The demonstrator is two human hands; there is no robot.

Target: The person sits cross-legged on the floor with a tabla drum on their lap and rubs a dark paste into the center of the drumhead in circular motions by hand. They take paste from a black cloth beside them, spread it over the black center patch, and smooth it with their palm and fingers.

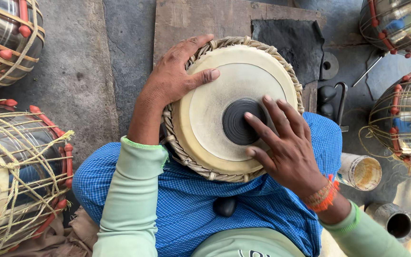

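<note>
Head view, looking straight down: a blue checked cloth (177, 200) covers the lap, with a small dark stone (225, 206) lying on it near the body. Both arms in pale green sleeves reach forward. The right hand (286, 147), orange thread band at the wrist, lies flat and spread on the drum head, fingers (258, 124) wide and gripping nothing, their tips on the black centre patch (238, 123). The left hand (177, 76) hooks over the drum's far-left rim, thumb laid across the pale skin, fingers curled loosely over the braided edge. The drum (205, 119) itself sits on the lap, head tilted up. Beyond it, a wooden board (191, 19) on the floor; metal-bodied drums (403, 119) stand right, rope-laced ones (15, 162) left.
</note>
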